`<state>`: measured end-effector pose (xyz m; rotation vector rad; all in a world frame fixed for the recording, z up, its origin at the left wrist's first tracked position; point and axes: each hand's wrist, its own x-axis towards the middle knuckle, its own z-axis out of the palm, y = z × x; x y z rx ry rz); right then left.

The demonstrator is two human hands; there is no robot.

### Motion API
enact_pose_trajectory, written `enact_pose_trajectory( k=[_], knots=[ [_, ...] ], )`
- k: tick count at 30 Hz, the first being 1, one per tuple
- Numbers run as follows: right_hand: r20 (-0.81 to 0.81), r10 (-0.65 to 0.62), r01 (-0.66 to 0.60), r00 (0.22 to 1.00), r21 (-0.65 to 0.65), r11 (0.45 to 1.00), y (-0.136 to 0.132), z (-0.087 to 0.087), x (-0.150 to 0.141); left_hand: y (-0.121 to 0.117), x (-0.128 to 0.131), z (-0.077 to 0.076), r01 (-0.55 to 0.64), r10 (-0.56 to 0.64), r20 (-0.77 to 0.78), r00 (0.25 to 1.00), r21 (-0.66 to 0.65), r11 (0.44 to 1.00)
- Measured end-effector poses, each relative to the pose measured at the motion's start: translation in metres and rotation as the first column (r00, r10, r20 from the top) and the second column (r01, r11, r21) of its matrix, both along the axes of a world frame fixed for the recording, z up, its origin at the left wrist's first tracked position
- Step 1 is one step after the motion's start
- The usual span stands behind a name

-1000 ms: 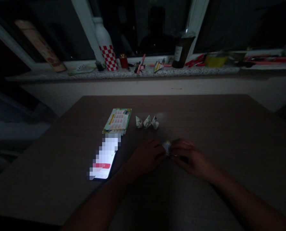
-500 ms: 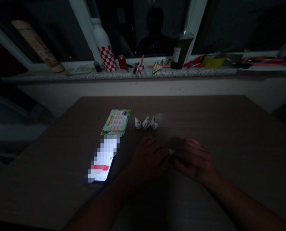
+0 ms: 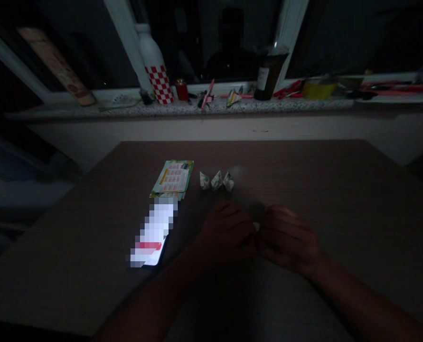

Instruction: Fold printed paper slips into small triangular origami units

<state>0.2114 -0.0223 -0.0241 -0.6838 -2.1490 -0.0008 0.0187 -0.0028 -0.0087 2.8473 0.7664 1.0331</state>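
paper piece, so far as the dark lets it show, is a small pale sliver between the two hands, over the near middle of the table; most of it is hidden by fingers, so its shape cannot be made out. the left hand and the right hand come at it from nine and three o'clock, fingers bent in and closed on it from both sides. the fingertips are lost in shadow, and which fingers press where is unclear. both forearms run off the bottom of the view.

from the piece, with twelve o'clock toward the window, three folded paper shapes stand in a row at eleven, their printing too small to read. at ten o'clock lies a stack of printed cards, its near end right by the lit phone at nine. blocky blurring covers much of the phone's screen, though a red band shows through.

up at eleven on the windowsill is a red-and-white checked bottle; a dark container with a pale label is at twelve, and something yellow, too dim to name, is at one.
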Motion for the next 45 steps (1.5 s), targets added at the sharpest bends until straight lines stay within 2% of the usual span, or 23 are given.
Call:
enact_pose_trajectory(
  k=[5,11,14,19,22,24,30,36,45],
  knots=[
    [-0.038,-0.020,0.023,0.999,0.084,0.996,-0.002,0.011,-0.001,0.003,-0.009,0.002,-0.019,0.018,0.040,0.999,0.022,1.000],
    [-0.078,-0.073,0.079,0.994,0.085,0.993,-0.004,0.030,0.004,0.012,-0.035,0.005,-0.166,0.167,0.079,0.983,-0.019,0.986],
    [-0.113,-0.103,0.112,0.988,0.082,0.990,-0.003,0.033,0.008,0.012,-0.039,0.007,-0.205,0.208,0.098,0.973,-0.039,0.978],
    [-0.109,-0.062,0.067,0.992,0.044,0.997,-0.001,0.028,0.004,0.002,-0.023,0.007,-0.142,0.149,0.117,0.982,-0.067,0.988],
    [-0.120,-0.063,0.065,0.991,0.018,0.998,0.000,0.022,0.002,0.001,-0.017,0.004,-0.052,0.055,0.055,0.997,-0.054,0.997],
    [-0.114,-0.084,0.083,0.990,-0.018,0.996,0.001,0.017,0.002,0.002,-0.018,0.002,-0.032,0.033,0.027,0.999,-0.037,0.999],
    [-0.023,-0.100,0.099,0.995,-0.014,0.995,0.001,0.009,-0.004,0.000,-0.015,0.001,-0.017,0.018,-0.070,0.997,0.013,1.000],
    [-0.007,-0.134,0.134,0.991,0.020,0.991,-0.001,0.013,-0.009,-0.004,-0.010,0.004,0.015,-0.013,-0.097,0.995,0.022,1.000],
    [-0.101,-0.301,0.300,0.948,-0.029,0.954,0.011,0.014,0.026,0.002,-0.028,0.007,-0.058,0.058,0.026,0.998,-0.016,0.998]
  ],
)
